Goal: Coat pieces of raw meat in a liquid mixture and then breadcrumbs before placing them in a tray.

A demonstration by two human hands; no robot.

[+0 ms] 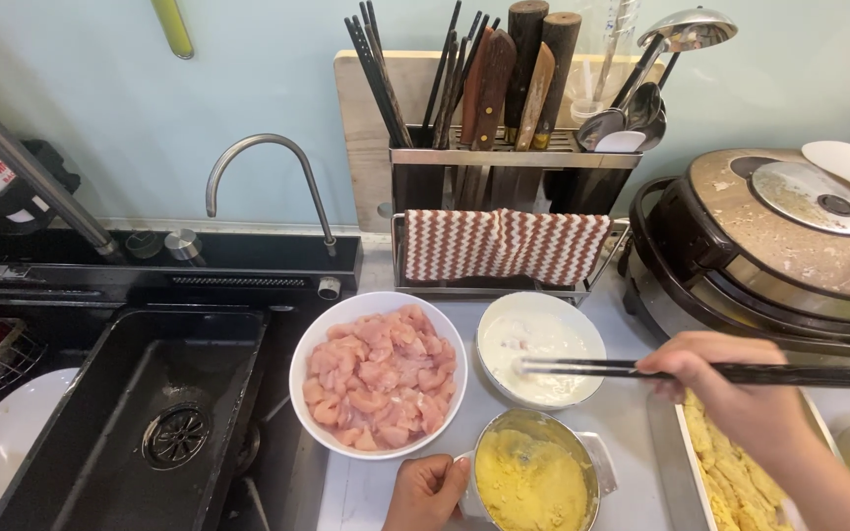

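Observation:
My right hand (730,388) holds a pair of dark chopsticks (622,369) level, their tips over a small white bowl of white batter (540,349). My left hand (427,492) grips the side of a metal pot of yellow crumb mix (533,477) at the counter's front edge. A large white bowl of raw pink chicken pieces (378,376) stands just left of both bowls. Under my right wrist a tray (663,442) carries yellow coated pieces.
A black sink (164,413) with a curved tap (268,177) lies to the left, a white plate (7,438) beside it. Behind the bowls stands a knife and utensil rack (514,157) with a striped cloth. A rice cooker (789,246) with a white paddle sits at right.

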